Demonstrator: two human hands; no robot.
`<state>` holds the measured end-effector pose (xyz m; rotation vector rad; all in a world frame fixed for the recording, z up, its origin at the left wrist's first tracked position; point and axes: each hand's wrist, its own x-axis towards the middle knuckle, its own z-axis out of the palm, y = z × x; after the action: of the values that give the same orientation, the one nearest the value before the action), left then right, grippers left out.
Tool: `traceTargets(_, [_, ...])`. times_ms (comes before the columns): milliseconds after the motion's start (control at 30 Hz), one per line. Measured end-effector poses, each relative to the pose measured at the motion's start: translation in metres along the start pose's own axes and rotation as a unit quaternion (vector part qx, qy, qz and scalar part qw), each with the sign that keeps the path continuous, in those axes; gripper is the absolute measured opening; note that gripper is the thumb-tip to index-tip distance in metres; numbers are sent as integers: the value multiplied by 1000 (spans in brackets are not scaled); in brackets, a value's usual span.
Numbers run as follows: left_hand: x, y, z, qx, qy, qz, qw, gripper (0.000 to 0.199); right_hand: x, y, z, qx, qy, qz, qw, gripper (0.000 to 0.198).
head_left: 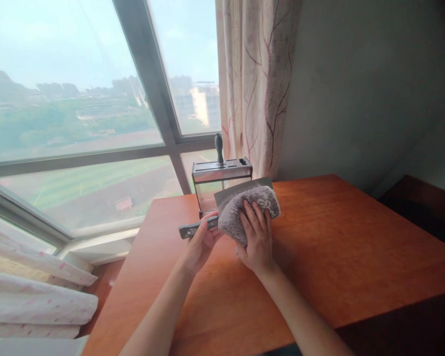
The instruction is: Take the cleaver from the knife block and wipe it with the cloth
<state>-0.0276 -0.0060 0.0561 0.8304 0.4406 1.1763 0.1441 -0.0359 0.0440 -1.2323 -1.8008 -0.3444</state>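
— Held where? Cleaver (pixel 228 198) over the wooden table (pixel 319 257), just in front of the steel knife block (pixel 221 179) by the window.

— Grip? Left hand (pixel 202 242) clenched round the handle (pixel 196 228), blade lying flat and pointing right. Right hand (pixel 257 237) pressing a grey towel (pixel 244 210) down over the blade, fingers spread on top, grasping cloth only.

— Done well how? Best wiped from spine toward edge, never along the edge; towel kept thick between fingers and steel; handle locked firm, blade flat and low above the table.

— Anything else nearby? One dark-handled knife (pixel 219 147) standing upright in the block, patterned curtain (pixel 255 89) behind to the right, white bedding (pixel 33 291) at near left.

— Brands, writing? None readable; something faint on the handle, too small to tell.
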Motion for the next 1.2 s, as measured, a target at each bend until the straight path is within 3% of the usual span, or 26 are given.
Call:
traceTargets(267, [0, 10, -3, -9, 6, -5, 1000, 40, -3, 23, -1, -25, 59, 77, 995, 61])
traceTargets(533, [0, -1, -2, -9, 47, 0, 999, 34, -5, -20, -2, 20, -39, -32, 999, 59])
traceTargets(667, [-1, -4, -3, 6, 59, -5, 998, 33, -4, -23, 0, 45, -46, -58, 996, 59])
traceTargets(933, [0, -1, 2, -17, 8, -8, 1000, 38, -1, 3, -2, 15, 14, 7, 1000, 57])
traceTargets(1200, [0, 1, -2, -6, 2, -21, 1000, 37, -1, 27, -4, -14, 94, 88, 992, 59])
